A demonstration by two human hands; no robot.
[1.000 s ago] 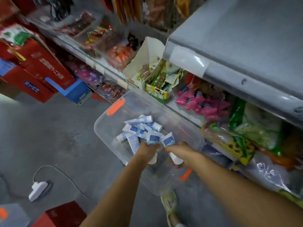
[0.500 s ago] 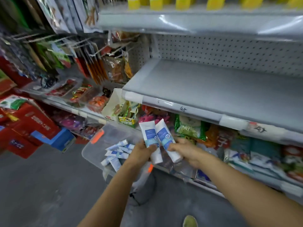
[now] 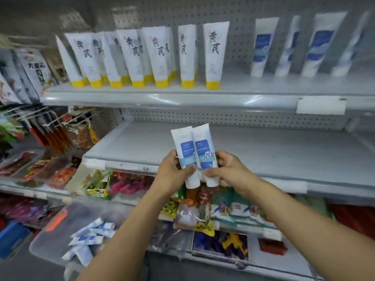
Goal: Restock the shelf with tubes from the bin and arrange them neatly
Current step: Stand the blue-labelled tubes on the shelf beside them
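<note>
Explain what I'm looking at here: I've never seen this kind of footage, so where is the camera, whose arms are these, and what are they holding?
There is no machine here. The camera sits on a person's head and looks forward and down, so the two bare arms reaching in from the bottom are the wearer's own. The left hand grips one white-and-blue tube; the right hand grips a second tube. Both tubes point cap down, side by side, in front of a bare grey shelf. The shelf above carries yellow-capped tubes and, to the right, white-and-blue tubes. At lower left, a clear plastic bin holds more small tubes. Snack packets fill the lower shelves.
</note>
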